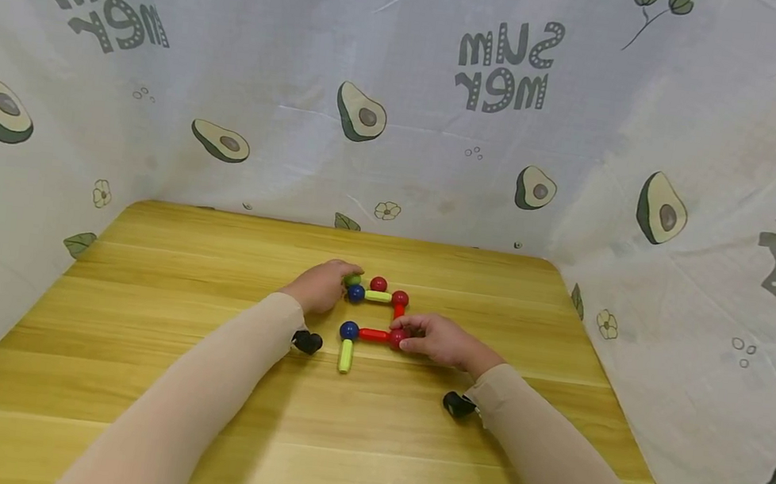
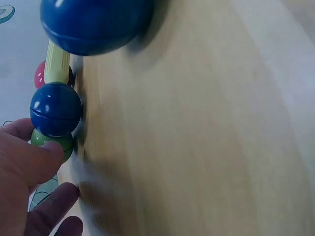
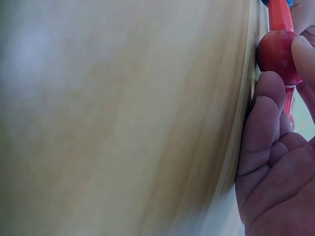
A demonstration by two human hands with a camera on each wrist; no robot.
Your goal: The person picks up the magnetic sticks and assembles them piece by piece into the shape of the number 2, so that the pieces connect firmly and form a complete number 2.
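Sticks and balls form a joined shape on the table. My left hand (image 1: pixel 324 286) pinches a green ball (image 2: pixel 53 145) between thumb and finger, against the far blue ball (image 2: pixel 55 109). From that ball a pale yellow stick (image 1: pixel 378 297) runs to the far-right red ball (image 1: pixel 400 298). Thumb and fingers of my right hand (image 1: pixel 443 341) grip the near-right red ball (image 3: pixel 278 55). One red stick (image 1: pixel 373 335) links it to the near blue ball (image 1: pixel 349 330); a second (image 1: pixel 399 312) leads away from me. Another yellow stick (image 1: pixel 345 357) points toward me from the near blue ball.
A loose-looking red ball (image 1: pixel 378 283) sits just behind the far yellow stick; whether they touch, I cannot tell. The wooden table (image 1: pixel 364 447) ends at a printed cloth (image 1: pixel 431 175) at the back and sides. Black wrist devices (image 1: pixel 307 342) hang under both forearms.
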